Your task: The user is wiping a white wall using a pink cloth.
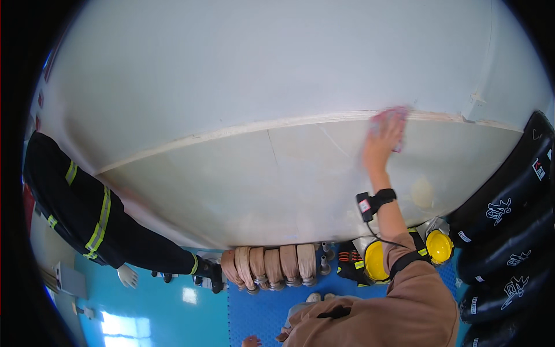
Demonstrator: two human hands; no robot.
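Note:
My right arm reaches up to the wall. My right hand, slightly blurred, is closed on a red-and-white cloth and presses it to the wall along a pale trim ledge. A black strap with a small box and a cable is on the right wrist. Low at the bottom edge, away from the wall, my left hand shows only in part. Its fingers are mostly cut off by the frame, and no held thing shows there.
Several rolled fire hoses stand along the wall's foot. Yellow helmets and dark reflective gear lie beside them. Black punching bags line the right. A dark reflective-striped suit on a mannequin stands left. A small box juts from the wall.

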